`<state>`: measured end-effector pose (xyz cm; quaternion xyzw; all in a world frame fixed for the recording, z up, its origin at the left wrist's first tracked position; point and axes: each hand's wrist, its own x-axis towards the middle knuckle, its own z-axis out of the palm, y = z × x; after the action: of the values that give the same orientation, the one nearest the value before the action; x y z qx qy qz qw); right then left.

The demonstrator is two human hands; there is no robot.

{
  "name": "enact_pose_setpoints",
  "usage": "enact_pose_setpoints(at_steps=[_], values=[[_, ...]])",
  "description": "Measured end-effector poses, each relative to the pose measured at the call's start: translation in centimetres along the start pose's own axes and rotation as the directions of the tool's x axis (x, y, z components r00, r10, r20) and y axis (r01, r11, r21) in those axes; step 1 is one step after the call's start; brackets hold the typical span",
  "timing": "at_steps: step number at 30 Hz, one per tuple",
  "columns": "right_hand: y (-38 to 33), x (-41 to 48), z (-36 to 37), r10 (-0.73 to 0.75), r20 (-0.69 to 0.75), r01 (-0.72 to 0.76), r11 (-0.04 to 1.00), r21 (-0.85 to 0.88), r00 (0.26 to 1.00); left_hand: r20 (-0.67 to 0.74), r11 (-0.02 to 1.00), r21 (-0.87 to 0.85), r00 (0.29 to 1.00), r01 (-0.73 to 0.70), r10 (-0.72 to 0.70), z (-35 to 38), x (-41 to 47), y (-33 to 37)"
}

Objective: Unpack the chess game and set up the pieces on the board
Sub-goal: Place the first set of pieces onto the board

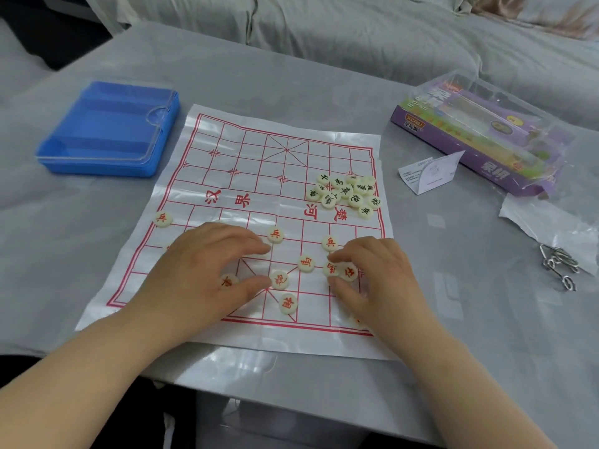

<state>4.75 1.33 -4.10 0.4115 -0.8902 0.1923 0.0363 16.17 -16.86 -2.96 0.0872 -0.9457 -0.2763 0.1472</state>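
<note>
At lower centre of the frame, the left hand (207, 270) lies palm-down on the board (259, 163), its fingers loosely spread and holding nothing. Just right of it, the right hand (379, 280) curls thumb and forefinger round a red piece (331, 269). Black pieces (345, 192) are heaped at the board's right edge. A blue tray (110, 131) sits upper left on the table (291, 76).
</note>
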Motion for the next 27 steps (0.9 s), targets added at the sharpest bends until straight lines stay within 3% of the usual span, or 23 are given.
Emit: enact_pose_setpoints(at_steps=[2, 6, 14, 19, 20, 23, 27], values=[[-0.5, -0.3, 0.0, -0.014, -0.012, 0.014, 1.000, -0.011, 1.000, 0.016, 0.997, -0.048, 0.998, 0.064, -0.064, -0.9, -0.7, -0.2], [-1.8, -1.3, -0.1, -0.027, -0.014, 0.027, 1.000, -0.005, 1.000, 0.076, 0.992, 0.013, 0.989, 0.125, -0.126, -1.9, -2.3, -1.4], [-5.7, -3.2, 0.6, 0.102, 0.052, -0.107, 0.989, 0.105, 0.993, 0.050, 0.986, -0.013, 0.985, 0.166, -0.165, -1.9, -4.6, -2.3], [-7.3, -3.5, 1.6, 0.291, -0.015, -0.291, 0.957, 0.019, 0.957, 0.034, 0.987, 0.027, 0.987, 0.156, -0.157, -1.4, -4.1, -2.5], [-7.7, -3.5, 2.1, 0.312, -0.091, -0.315, 0.949, -0.028, 0.946, 0.030, 0.987, 0.033, 0.987, 0.158, -0.159, -1.3, -4.0, -2.5], [-8.5, -3.4, 2.9, 0.320, -0.221, -0.345, 0.935, -0.081, 0.921, 0.007, 0.984, 0.053, 0.985, 0.171, -0.171, -1.2, -3.8, -2.3], [-8.8, -3.3, 3.5, 0.327, -0.240, -0.348, 0.936, -0.049, 0.914, 0.003, 0.983, 0.104, 0.989, 0.149, -0.150, -0.7, -3.4, -1.8]])
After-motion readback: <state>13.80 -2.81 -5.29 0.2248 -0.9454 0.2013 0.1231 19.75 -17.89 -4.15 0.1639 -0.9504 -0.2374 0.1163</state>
